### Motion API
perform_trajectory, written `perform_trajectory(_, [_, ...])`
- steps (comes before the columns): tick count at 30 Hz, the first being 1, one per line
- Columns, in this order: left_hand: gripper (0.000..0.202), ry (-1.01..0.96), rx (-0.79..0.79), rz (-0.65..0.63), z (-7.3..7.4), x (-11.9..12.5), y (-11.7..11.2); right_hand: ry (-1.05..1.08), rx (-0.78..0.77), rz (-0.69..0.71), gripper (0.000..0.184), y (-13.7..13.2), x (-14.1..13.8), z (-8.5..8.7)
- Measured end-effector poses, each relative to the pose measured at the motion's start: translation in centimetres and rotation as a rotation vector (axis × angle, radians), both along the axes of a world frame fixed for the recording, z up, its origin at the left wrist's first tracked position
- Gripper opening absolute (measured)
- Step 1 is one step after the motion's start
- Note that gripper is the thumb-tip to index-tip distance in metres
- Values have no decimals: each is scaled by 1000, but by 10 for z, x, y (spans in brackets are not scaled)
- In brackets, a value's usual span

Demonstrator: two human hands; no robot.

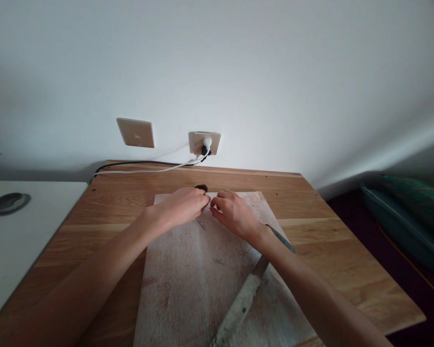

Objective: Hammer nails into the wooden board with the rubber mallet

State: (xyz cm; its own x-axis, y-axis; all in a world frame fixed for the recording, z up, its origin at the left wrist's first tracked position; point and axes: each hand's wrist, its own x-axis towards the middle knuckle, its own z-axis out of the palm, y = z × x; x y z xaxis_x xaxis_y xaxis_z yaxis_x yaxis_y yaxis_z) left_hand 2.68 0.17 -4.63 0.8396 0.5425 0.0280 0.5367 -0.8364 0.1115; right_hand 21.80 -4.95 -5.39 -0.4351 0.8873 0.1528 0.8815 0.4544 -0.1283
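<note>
My left hand [190, 205] is closed near the far edge of a pale, worn wooden board [181, 284]. Just beyond its knuckles shows a small dark round thing [201, 187]; whether the fingers touch it is unclear. My right hand [235, 212] has its fingers curled inward, close to the left fingertips. What either hand pinches is hidden or too small to name. A hammer [238, 308] with a whitish, worn handle lies slantwise on the board, its grey head partly behind my right forearm. Small thin nails, one [218, 260] near the middle and another [201, 225] beside my left hand, lie on the board.
Beneath the board is a wooden tabletop [332, 236] against a white wall. A wall socket [215, 142] holds plugs, with a white cable [148, 171] and a black one running left. A white surface [29, 246] adjoins at left; dark green cushions [415, 217] lie at right.
</note>
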Motion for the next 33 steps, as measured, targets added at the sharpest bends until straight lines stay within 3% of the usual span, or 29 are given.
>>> perform_trajectory(11, [18, 16, 14, 151, -1, 5, -4, 83, 20, 141, 19, 5, 8, -5])
perform_trajectory(15, [16, 6, -57, 180, 6, 3, -4, 120, 15, 179, 19, 7, 13, -7])
perform_trajectory(23, [11, -48, -246, 67, 42, -5, -18, 152, -2, 208, 16, 9, 14, -5])
perform_trajectory(33, [14, 270, -348, -100, 51, 17, -63, 136, -2, 196, 8, 5, 15, -1])
